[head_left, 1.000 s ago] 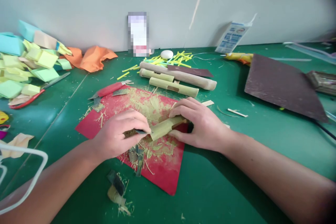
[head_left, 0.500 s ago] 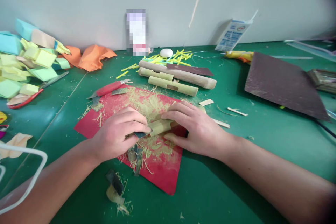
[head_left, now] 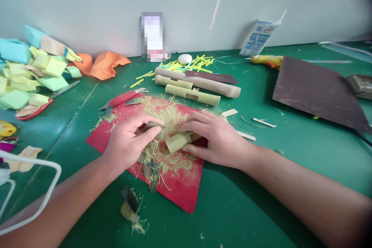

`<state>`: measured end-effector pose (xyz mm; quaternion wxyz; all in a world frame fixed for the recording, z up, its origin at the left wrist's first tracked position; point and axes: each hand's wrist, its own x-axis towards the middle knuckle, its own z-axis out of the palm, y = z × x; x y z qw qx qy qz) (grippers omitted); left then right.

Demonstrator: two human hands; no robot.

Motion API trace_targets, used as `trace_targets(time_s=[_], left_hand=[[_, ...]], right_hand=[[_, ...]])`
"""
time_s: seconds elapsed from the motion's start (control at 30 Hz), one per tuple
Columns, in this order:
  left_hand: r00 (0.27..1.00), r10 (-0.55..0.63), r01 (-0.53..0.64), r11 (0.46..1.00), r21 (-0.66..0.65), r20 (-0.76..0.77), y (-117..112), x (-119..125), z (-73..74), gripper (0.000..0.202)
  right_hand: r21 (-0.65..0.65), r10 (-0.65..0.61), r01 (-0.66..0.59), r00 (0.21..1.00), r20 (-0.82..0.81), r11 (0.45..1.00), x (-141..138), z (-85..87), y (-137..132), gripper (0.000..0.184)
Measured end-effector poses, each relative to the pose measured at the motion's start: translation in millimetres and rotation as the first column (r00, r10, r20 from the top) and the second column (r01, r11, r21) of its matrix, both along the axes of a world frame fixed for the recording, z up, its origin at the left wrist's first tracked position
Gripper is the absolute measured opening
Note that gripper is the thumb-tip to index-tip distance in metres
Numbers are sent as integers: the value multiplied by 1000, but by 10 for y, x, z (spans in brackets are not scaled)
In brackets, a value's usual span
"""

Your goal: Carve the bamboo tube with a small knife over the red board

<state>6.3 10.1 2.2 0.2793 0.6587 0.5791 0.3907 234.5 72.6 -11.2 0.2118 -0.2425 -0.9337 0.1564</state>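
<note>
My right hand (head_left: 213, 137) is closed around a short bamboo tube (head_left: 178, 142) with a notch cut in it, partly hidden by the fingers. The tube's near end points left, over a red sheet (head_left: 181, 192) strewn with bamboo dust. In my left hand (head_left: 132, 139) a small folded piece of sandpaper (head_left: 152, 124) is pinched between thumb and fingers, just left of the tube and apart from it. Scraps of dark used sandpaper (head_left: 149, 168) lie below that hand. A red-handled knife (head_left: 124, 97) rests at the sheet's upper left edge.
Behind the sheet lie two notched bamboo tubes (head_left: 197, 96) and a thicker stick (head_left: 216, 86). A large brown sandpaper sheet (head_left: 316, 93) is at the right. Folded paper pieces (head_left: 31, 71) and red-handled scissors (head_left: 36, 112) are at the left. A phone (head_left: 152, 37) leans on the wall.
My left hand has drawn back from the tube's end and turned, so the folded sandpaper now shows between thumb and fingers. My right hand keeps its hold on the tube.
</note>
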Motion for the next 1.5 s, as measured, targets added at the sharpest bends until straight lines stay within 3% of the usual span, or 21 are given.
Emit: trace_targets(time_s=[0.1, 0.23, 0.33, 0.53, 0.77, 0.93, 1.13, 1.3, 1.4, 1.5], left_hand=[[973, 52, -17, 988, -155, 227, 42, 17, -26, 19], [924, 52, 31, 977, -211, 379, 79, -1, -66, 24], [925, 27, 65, 972, -227, 379, 83, -8, -63, 21], [973, 22, 30, 974, -223, 229, 69, -11, -53, 18], [949, 26, 73, 952, -298, 315, 62, -9, -70, 17], [977, 38, 12, 973, -230, 211, 64, -4, -67, 17], [980, 46, -8, 982, -189, 195, 57, 15, -75, 26], [992, 62, -50, 993, -108, 108, 47, 5, -115, 19], [998, -25, 25, 1000, -3, -58, 43, -5, -76, 8], [957, -141, 191, 965, 181, -255, 37, -18, -27, 14]], right_hand=[[2, 1, -1, 1000, -10, 1000, -2, -9, 5, 28], [-9, -10, 10, 1000, -7, 1000, 6, -9, 2, 28], [-11, -23, 23, 1000, -4, 1000, 13, -4, 1, 28], [-10, -21, 21, 1000, -6, 1000, 22, -10, 14, 31], [-10, -30, 30, 1000, 3, 1000, 23, -2, 11, 31], [-3, -29, 29, 1000, -8, 1000, 15, -4, 12, 31], [-11, -34, 33, 999, -6, 999, 20, -4, 15, 31], [-15, -37, 37, 999, 7, 999, 26, 7, 7, 31], [-13, -39, 39, 999, 16, 999, 34, 3, 2, 31], [-13, -42, 43, 999, 17, 999, 36, -5, 1, 30]])
